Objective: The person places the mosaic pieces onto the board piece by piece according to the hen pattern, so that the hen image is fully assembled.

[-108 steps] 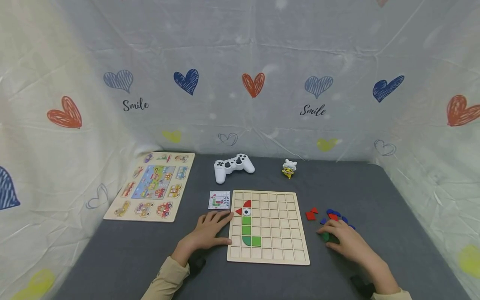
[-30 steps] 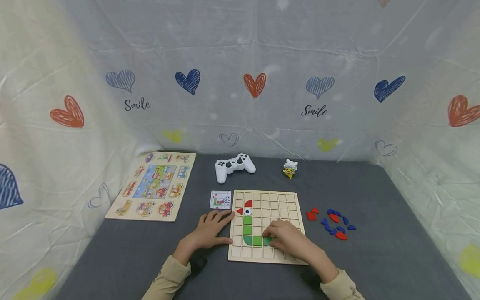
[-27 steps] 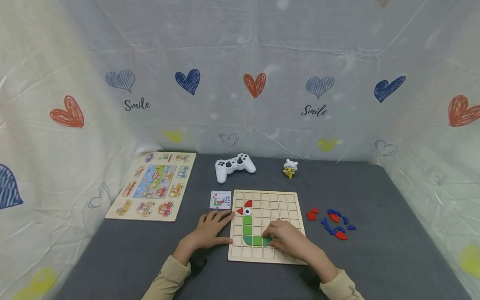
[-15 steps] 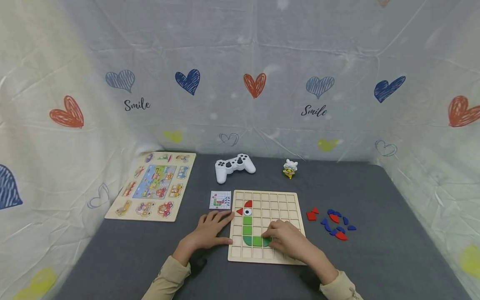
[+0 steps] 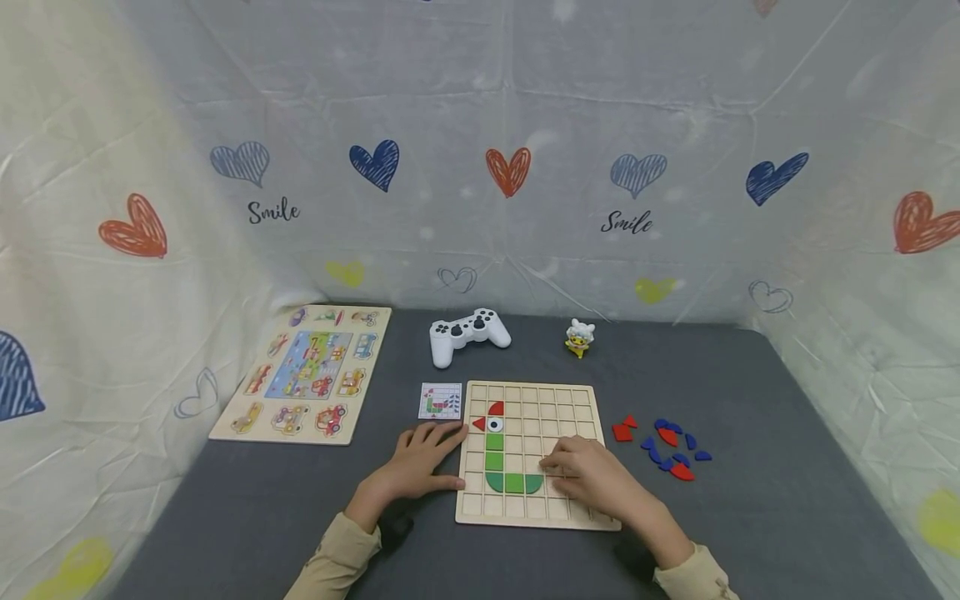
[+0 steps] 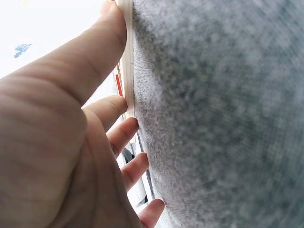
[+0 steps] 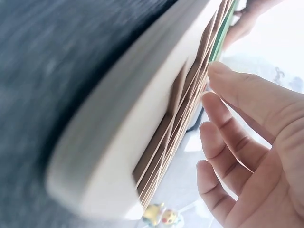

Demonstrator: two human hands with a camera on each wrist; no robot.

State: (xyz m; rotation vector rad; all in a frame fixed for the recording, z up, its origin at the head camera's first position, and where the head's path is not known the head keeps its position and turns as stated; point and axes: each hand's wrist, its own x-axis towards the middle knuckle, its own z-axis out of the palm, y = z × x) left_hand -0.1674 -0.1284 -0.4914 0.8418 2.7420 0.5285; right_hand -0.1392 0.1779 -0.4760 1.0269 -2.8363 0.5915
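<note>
A wooden grid board (image 5: 568,417) lies on the table. Seated in its cells are a red quarter-round (image 5: 496,408), a red triangle (image 5: 479,424), a white eye tile (image 5: 495,424), green squares (image 5: 494,461) and two green quarter-rounds, one at the right end (image 5: 533,483) of the bottom green row. My left hand (image 5: 411,468) touches the board's left edge with spread fingertips and thumb; the left wrist view shows them against its side. Over the board, just right of that end piece, is my right hand (image 5: 592,472). Its fingers are loosely bent with nothing between them, as the right wrist view shows.
Right of the board lie red pieces (image 5: 622,432) and several blue pieces (image 5: 691,441). A pattern card (image 5: 440,401) sits at its upper left. Behind stand a white game controller (image 5: 469,335) and a small figurine (image 5: 579,337). A vehicle puzzle board (image 5: 300,375) lies at the left.
My right hand has brought a green quarter-round from the pile to the end of the bottom green row, let go and drawn slightly right. My left hand stays at the board's edge.
</note>
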